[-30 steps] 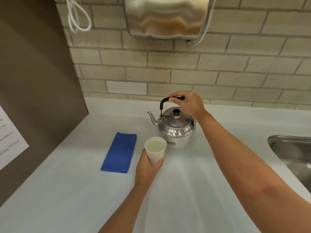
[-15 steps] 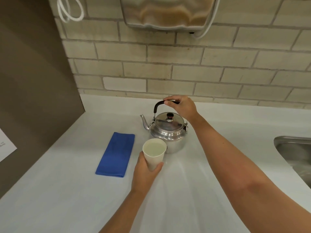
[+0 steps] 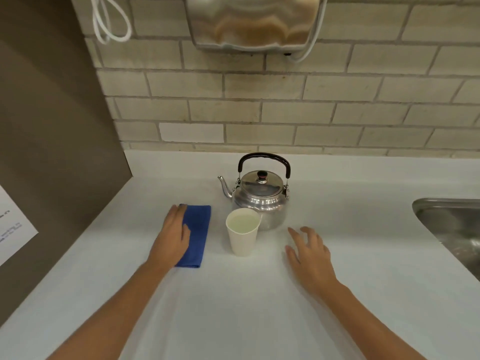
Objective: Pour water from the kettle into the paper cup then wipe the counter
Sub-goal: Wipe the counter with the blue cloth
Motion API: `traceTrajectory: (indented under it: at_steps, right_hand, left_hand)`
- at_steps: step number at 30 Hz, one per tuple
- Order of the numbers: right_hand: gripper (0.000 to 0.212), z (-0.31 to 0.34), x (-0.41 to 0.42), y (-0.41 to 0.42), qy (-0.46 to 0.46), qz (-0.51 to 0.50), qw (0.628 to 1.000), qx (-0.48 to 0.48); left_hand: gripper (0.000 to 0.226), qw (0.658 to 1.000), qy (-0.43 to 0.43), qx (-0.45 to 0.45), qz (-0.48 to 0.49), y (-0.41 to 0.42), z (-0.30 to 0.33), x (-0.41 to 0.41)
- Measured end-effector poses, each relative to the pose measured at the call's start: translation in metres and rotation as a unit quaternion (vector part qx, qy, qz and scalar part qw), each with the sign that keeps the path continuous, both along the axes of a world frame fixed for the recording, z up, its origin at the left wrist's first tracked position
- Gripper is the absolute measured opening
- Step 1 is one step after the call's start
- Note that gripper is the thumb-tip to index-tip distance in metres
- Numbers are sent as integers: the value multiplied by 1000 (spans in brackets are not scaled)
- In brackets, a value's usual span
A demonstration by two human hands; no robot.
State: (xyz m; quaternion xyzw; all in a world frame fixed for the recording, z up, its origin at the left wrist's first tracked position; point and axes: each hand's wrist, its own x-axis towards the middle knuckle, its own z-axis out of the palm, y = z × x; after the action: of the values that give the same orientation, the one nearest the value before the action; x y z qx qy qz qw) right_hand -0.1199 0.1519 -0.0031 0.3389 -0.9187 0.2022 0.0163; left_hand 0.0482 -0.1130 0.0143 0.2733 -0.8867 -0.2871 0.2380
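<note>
A shiny metal kettle (image 3: 261, 197) with a black handle stands upright on the white counter (image 3: 233, 307), spout pointing left. Just in front of it stands a white paper cup (image 3: 242, 236) with water inside. A folded blue cloth (image 3: 198, 235) lies flat to the cup's left. My left hand (image 3: 174, 236) rests flat on the cloth's left half, fingers extended. My right hand (image 3: 310, 252) hovers over the counter to the right of the cup, fingers spread, holding nothing.
A steel sink (image 3: 452, 224) is set into the counter at the right edge. A brick wall runs behind, with a metal dispenser (image 3: 253, 22) and a white cable (image 3: 109, 22) hanging on it. A brown panel (image 3: 52, 126) with a paper sheet closes off the left side.
My right hand let go of the kettle handle and came down near the counter. My left hand released the cup, now standing on the counter, and moved left onto the blue cloth.
</note>
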Motion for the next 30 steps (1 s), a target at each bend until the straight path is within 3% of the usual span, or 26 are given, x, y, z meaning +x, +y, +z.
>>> traceTrajectory:
  at_steps: [3, 5, 8, 11, 16, 21, 26, 30]
  right_hand:
    - [44, -16, 2, -1, 27, 9, 998, 47]
    - [43, -21, 1, -3, 43, 3, 998, 51]
    - [42, -21, 0, -5, 59, 6, 997, 47]
    - [42, -20, 2, -5, 47, 9, 998, 41]
    - [41, -13, 7, -2, 11, 10, 1000, 25]
    - [43, -8, 26, 4, 29, -35, 999, 15]
    - [45, -12, 46, 13, -16, -65, 997, -30]
    - [44, -11, 53, 20, -15, -55, 997, -48]
  left_hand:
    - [50, 978, -203, -30, 16, -33, -14, -31]
    - [52, 964, -261, -51, 30, -37, -28, -42]
    - [51, 954, -260, -147, 7, -30, -39, -43]
    - [51, 952, -241, -182, -44, -10, -35, -28]
    - [51, 968, -201, -140, -59, -4, -46, 64]
    - [52, 958, -267, -86, 60, -42, -35, 104]
    - [56, 957, -262, -95, 76, 56, -34, 42]
    - [61, 968, -221, -115, -35, 144, -45, 46]
